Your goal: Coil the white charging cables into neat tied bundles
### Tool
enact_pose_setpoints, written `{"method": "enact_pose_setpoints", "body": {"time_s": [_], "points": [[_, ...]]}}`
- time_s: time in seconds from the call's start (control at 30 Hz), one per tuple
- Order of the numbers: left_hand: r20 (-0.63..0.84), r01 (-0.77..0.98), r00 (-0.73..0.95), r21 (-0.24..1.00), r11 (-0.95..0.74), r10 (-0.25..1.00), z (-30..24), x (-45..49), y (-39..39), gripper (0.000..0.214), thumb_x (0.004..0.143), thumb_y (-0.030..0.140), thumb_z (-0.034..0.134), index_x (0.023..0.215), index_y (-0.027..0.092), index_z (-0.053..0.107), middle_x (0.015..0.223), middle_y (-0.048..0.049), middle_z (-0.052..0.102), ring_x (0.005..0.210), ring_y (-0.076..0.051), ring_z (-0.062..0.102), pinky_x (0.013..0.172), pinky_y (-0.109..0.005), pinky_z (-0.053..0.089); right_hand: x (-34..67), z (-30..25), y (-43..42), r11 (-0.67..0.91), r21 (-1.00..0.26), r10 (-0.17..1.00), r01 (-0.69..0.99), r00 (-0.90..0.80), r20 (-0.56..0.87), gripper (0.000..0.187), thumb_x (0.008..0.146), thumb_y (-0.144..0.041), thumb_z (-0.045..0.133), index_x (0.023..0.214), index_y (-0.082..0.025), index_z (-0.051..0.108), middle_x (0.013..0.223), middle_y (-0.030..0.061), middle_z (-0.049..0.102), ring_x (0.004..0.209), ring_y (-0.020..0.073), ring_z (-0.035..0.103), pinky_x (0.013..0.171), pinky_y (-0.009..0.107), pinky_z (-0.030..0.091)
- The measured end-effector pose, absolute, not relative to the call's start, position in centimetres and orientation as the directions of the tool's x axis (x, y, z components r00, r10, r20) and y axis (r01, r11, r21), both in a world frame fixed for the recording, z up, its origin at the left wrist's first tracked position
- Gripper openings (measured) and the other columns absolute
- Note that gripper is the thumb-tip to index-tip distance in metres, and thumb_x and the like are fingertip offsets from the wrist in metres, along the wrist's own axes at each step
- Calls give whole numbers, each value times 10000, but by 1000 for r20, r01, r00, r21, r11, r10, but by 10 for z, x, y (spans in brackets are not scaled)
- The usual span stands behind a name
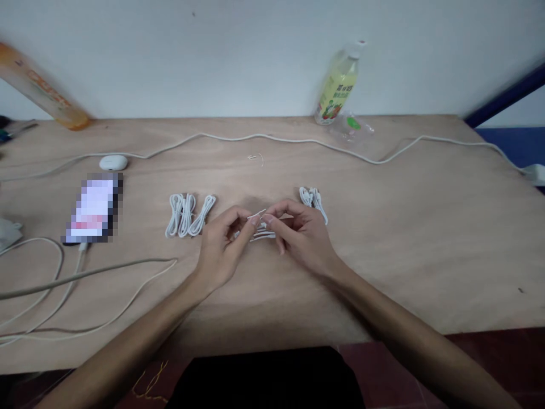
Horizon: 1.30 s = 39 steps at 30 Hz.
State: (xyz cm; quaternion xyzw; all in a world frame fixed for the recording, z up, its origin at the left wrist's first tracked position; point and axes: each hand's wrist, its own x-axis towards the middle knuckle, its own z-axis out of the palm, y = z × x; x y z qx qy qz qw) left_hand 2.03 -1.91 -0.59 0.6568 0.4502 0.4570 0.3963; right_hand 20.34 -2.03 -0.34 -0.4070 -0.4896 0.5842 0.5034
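Observation:
Over the middle of the wooden table [409, 238], my left hand [221, 247] and my right hand [304, 236] meet, both pinched on a small folded white cable [260, 232]. Their fingertips hold a thin white tie above the bundle. Three folded white cable bundles [188, 215] lie side by side just left of my left hand. Another white cable bundle [313, 199] lies just beyond my right hand.
A phone [93, 209] on a charging cable lies at the left, with loose cables [63, 284] in front of it and a white oval case [113, 163] behind. A long white cord [255, 137] crosses the back. A yellow drink bottle [336, 85] stands by the wall.

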Motion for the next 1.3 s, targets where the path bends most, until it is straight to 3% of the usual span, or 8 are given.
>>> {"method": "enact_pose_setpoints", "body": {"time_s": [0.23,0.47,0.67,0.9,1.1,1.3], "points": [[332,273,210,883,-381,920,-7,21,-20,109,1050,287,703,976,217,744,839,-13,742,715,-163,641,672,-301,508,204,-2,-19,-10,-984,990,-177,-141,15,290,890,-488,861,839,-228,741,763,-29,706,415,54,490,363,219,400],[466,353,195,787,-505,863,-10,19,-22,80,1040,227,728,966,217,757,816,0,716,742,-159,652,716,-304,510,203,-4,-20,-28,-975,989,-222,-148,6,291,874,-466,882,805,-229,729,741,-50,667,378,38,475,348,217,350],[284,194,130,932,-306,950,-8,23,-22,163,1015,298,750,872,220,739,740,16,668,683,-148,597,649,-291,483,203,0,-20,-38,-976,984,-212,-177,0,322,875,-462,899,786,-230,694,720,-61,650,390,33,448,370,216,337],[136,30,155,989,-142,978,-1,24,-17,246,957,369,816,790,209,732,637,22,661,595,-131,585,592,-260,491,204,-6,-20,24,-983,987,-180,-151,52,240,916,-412,851,829,-227,726,739,-48,651,433,46,474,366,208,354],[59,-33,225,998,-53,972,5,25,-19,222,933,321,819,765,194,747,637,18,689,580,-113,604,596,-228,520,208,-7,-16,64,-980,989,-188,-122,88,267,907,-454,870,1039,-247,766,876,-39,697,474,47,511,408,215,428],[19,-40,287,999,-8,958,7,26,-19,190,909,254,799,733,190,767,633,4,722,565,-117,630,575,-220,552,210,-3,-15,77,-990,978,-118,-185,98,324,886,-529,891,848,-227,777,755,-20,710,596,105,576,495,241,446]]}}
